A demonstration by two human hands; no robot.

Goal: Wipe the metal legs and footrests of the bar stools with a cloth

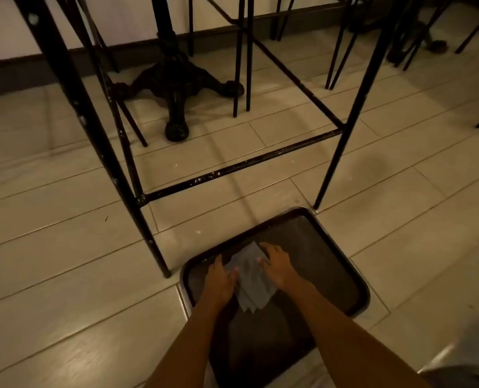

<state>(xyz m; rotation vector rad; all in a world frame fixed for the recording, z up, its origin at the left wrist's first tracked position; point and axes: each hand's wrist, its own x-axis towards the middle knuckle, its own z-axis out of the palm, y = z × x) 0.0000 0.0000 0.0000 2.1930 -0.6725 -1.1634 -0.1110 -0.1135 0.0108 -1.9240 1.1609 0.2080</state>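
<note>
Tally: one left hand (218, 281), one right hand (277, 268), one cloth (249, 278), one tray (302, 239), one pedestal base (176, 79), one near stool (232, 167); farther stools (249, 51) uncountable.

The cloth (251, 278) is showing pale grey against the dark brown tray (345, 256). The bar stool legs (88, 130) and footrest (232, 168) are showing black, flecked with pale chips. Beige floor tiles (64, 261) are running in long planks with thin darker grout lines.

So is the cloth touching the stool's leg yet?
Apart. The head view shows the cloth lying in the tray, with floor tiles between it and the nearest stool leg.
</note>
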